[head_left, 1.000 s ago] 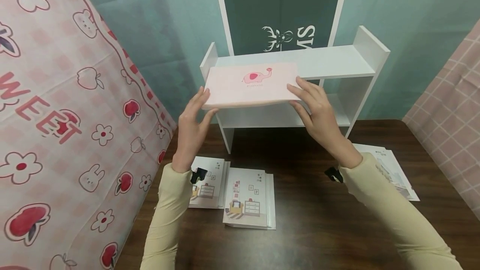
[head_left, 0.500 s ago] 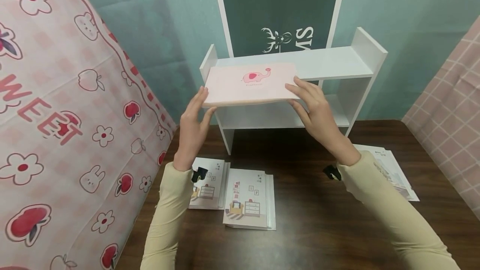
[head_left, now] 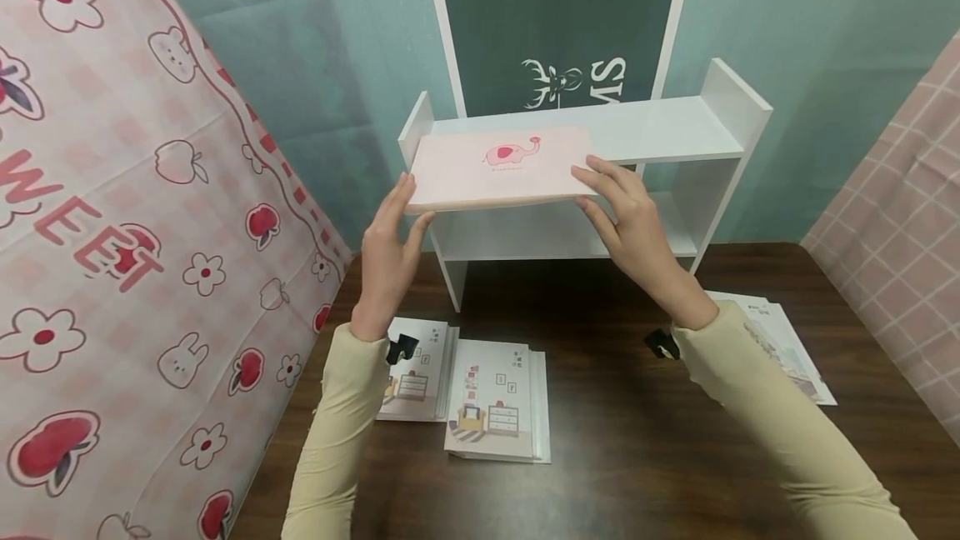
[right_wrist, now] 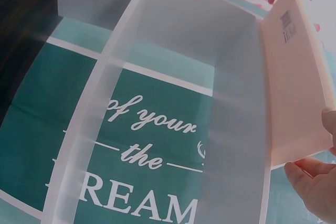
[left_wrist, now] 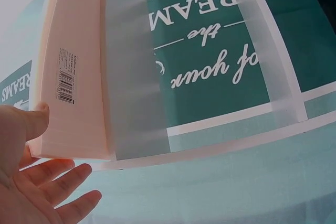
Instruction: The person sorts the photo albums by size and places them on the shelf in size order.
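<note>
A pink notebook [head_left: 495, 177] with an elephant on its cover lies flat over the left part of the white shelf's [head_left: 667, 127] top board, its near edge jutting out past the front. My left hand [head_left: 386, 261] holds its left end, thumb underneath. At the near right corner my right hand [head_left: 633, 227] pinches it, fingers on the cover and thumb below. A barcode label shows on the underside of the notebook [left_wrist: 79, 119] in the left wrist view. Seen from the right wrist, the notebook [right_wrist: 296, 93] meets the shelf's edge [right_wrist: 265, 129].
On the brown table [head_left: 600, 407] lie two white stacks, one partly behind the left wrist, the other a stack of white books [head_left: 491, 407] nearer the middle. More white books [head_left: 787, 348] lie at the right, partly behind the right sleeve. An upright side panel [head_left: 738, 107] bounds the shelf top.
The notebook and both hands have shifted slightly farther back over the shelf top. The head view has moved a little; the books on the table stay in place.
</note>
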The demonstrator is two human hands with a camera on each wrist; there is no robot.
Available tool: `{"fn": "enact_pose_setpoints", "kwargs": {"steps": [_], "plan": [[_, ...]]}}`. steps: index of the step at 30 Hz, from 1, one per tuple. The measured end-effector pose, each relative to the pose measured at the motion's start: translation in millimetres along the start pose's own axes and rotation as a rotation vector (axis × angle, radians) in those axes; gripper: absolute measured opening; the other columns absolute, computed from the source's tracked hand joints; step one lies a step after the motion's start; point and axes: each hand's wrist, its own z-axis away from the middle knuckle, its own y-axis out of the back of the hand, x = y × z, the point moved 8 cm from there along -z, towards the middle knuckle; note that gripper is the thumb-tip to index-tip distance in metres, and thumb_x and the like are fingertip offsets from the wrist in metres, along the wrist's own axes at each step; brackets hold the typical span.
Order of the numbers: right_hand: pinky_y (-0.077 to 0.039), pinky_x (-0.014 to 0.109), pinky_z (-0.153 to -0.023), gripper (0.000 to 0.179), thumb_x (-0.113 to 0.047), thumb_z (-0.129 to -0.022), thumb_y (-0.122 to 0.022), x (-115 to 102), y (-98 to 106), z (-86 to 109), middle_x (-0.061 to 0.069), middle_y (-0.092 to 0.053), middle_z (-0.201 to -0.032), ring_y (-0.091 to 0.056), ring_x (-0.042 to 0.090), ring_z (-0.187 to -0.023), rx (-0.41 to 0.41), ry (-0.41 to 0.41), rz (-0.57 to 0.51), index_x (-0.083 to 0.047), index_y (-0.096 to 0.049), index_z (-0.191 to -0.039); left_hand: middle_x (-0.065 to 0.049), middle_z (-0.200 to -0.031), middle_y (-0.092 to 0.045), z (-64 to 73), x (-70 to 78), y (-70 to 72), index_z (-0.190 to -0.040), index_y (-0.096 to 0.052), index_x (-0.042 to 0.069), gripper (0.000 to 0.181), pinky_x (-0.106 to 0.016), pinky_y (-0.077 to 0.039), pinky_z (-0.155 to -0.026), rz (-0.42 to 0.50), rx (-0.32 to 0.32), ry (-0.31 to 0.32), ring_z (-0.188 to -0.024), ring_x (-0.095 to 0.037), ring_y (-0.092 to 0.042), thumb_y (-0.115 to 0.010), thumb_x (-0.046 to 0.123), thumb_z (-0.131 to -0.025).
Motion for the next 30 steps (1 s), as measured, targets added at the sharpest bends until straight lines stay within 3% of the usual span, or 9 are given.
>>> {"fn": "enact_pose_setpoints", "kwargs": {"steps": [15,22,30], "plan": [[-0.032,0.047,-0.105,0.035,-0.012,-0.089,-0.061,4.0,-2.9,0.8,0.013,-0.046,-0.139,-0.038,0.031,-0.129,-0.036,-0.037,0.010,-0.003,-0.056,-0.122,-0.013,-0.139,-0.046,-0.8,0.1,0.5,-0.136,-0.047,0.008,0.052,-0.039,-0.039,-0.103,-0.010,0.033,-0.002,-0.129,-0.020,-0.043,-0.062,0.022,-0.088],[-0.034,0.047,-0.104,0.034,-0.010,-0.088,-0.062,5.9,-1.6,-0.5,0.015,-0.046,-0.137,-0.039,0.031,-0.129,-0.016,-0.042,0.004,-0.003,-0.058,-0.121,-0.010,-0.140,-0.045,-1.5,-1.9,-1.9,-0.138,-0.045,0.008,0.051,-0.038,-0.038,-0.104,-0.020,0.030,0.001,-0.129,-0.019,-0.042,-0.060,0.018,-0.090],[-0.043,0.043,-0.084,0.035,-0.008,-0.089,-0.060,5.6,-0.7,-2.1,0.019,-0.048,-0.128,-0.047,0.031,-0.115,0.015,-0.027,0.012,-0.006,-0.060,-0.124,-0.009,-0.140,-0.045,-3.5,-4.1,-2.4,-0.141,-0.039,0.009,0.053,-0.039,-0.039,-0.103,-0.043,0.021,0.011,-0.129,-0.018,-0.042,-0.056,0.020,-0.092]]}}
